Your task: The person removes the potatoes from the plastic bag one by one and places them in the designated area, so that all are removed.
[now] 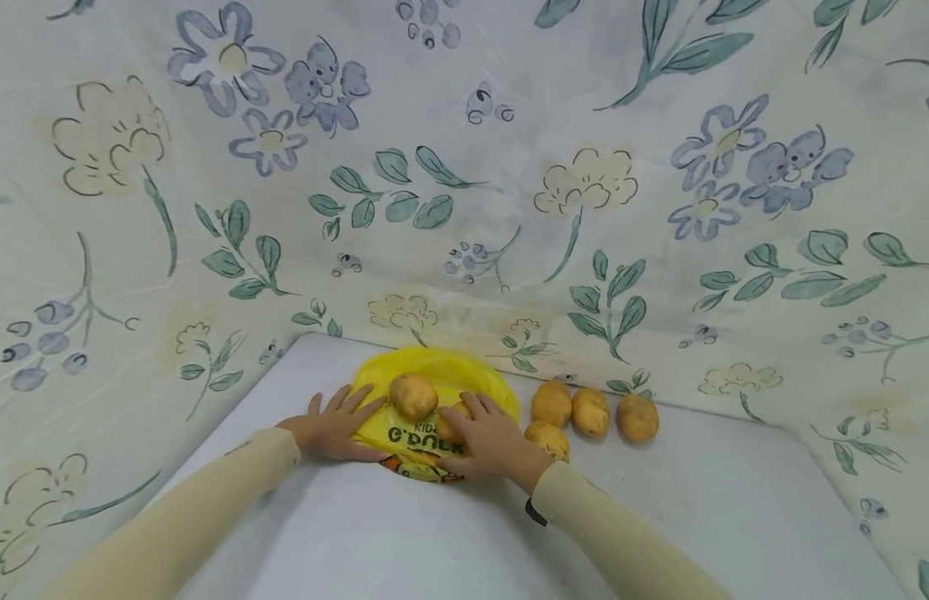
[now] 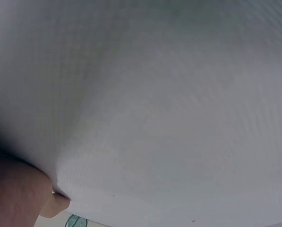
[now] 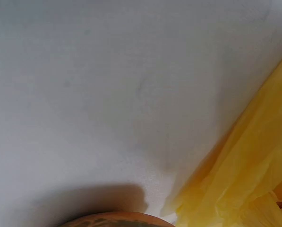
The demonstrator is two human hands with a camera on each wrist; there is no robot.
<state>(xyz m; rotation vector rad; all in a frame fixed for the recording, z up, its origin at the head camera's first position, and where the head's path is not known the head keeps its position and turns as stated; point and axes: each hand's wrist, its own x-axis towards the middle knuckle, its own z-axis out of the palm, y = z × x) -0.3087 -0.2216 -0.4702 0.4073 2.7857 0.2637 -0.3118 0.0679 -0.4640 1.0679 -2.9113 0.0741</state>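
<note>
A yellow plastic bag (image 1: 382, 429) printed with dark letters lies on the white table, its mouth spread at the far side. One potato (image 1: 413, 397) sits on it between the hands. The left hand (image 1: 337, 429) rests along the bag's left edge with fingers spread and fairly straight. At the bag's right side, the right hand (image 1: 497, 442) holds a second potato (image 1: 451, 423), partly hidden under its fingers. The left wrist view catches only part of the left hand (image 2: 18, 194) at the lower left. Yellow plastic of the bag (image 3: 254, 170) fills the right wrist view's lower right.
Several potatoes (image 1: 590, 412) stand on the table to the right of the bag, one of them (image 1: 546, 437) close by the right wrist. Floral sheeting (image 1: 464, 217) rises behind the white table (image 1: 344, 533) and along its sides.
</note>
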